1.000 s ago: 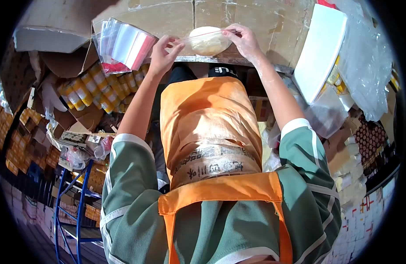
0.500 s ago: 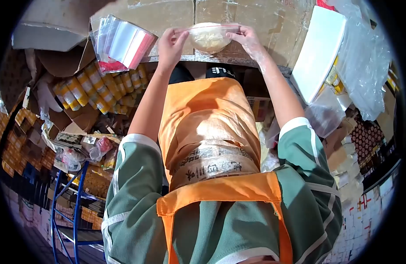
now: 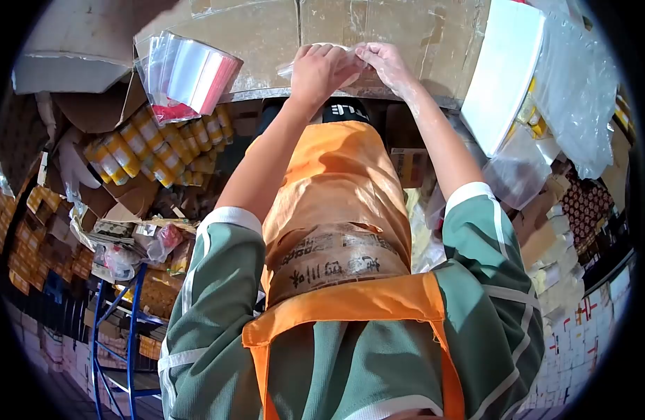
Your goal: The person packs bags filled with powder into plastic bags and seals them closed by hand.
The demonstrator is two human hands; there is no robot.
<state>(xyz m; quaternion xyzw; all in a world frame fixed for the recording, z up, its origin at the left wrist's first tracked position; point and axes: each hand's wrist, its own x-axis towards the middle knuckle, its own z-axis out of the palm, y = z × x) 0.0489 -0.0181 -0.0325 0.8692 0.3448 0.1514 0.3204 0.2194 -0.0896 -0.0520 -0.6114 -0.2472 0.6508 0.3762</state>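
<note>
A clear zip-lock bag (image 3: 350,73) is between my hands over the cardboard surface. My left hand (image 3: 319,73) is closed over it, fingers curled along the top edge, with a strip of plastic sticking out to its left. My right hand (image 3: 387,64), dusted with white powder, pinches the bag's right corner. The two hands are almost touching. Most of the bag and its contents are hidden behind my left hand. To the left lies a stack of zip-lock bags (image 3: 196,73) with red top strips.
Flattened cardboard (image 3: 399,24) covers the work surface. A white box (image 3: 508,70) stands at the right, beside crumpled clear plastic (image 3: 578,98). Yellow-labelled packets (image 3: 154,143) fill a carton at lower left. A blue metal ladder (image 3: 130,336) stands further down.
My left hand has slid right along the bag's top edge toward my right hand, turning palm-down. The round bag of pale stuff, plainly visible before, is now mostly covered.
</note>
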